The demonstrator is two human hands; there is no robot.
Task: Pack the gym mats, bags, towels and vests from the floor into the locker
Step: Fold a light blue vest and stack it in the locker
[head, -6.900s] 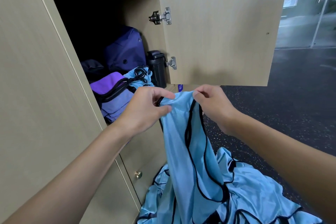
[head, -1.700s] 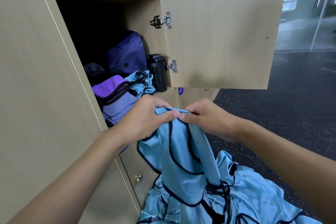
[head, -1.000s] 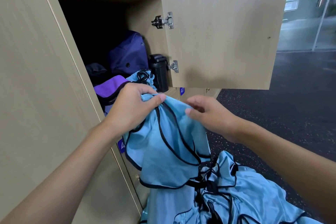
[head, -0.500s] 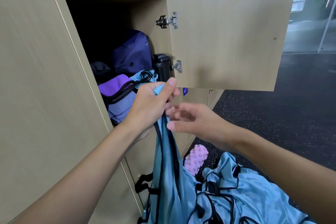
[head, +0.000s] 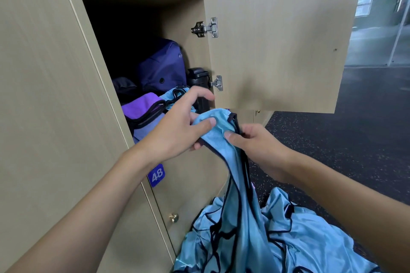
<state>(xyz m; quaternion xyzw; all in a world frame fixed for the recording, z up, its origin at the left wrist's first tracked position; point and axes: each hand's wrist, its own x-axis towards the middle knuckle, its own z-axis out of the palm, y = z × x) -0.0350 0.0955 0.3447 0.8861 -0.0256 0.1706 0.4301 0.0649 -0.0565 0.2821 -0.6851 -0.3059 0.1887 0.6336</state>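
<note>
Together, left hand, right hand, pinching one vest

1. The vest, centre to lower right of the frame, was thin light-blue cloth with a satin sheen and black edging.
2. The locker door, upper right, was matt pale wood-grain board.
3. Its hinges were bright metal.
4. The floor, at right, looked dark, speckled and matt.
</note>
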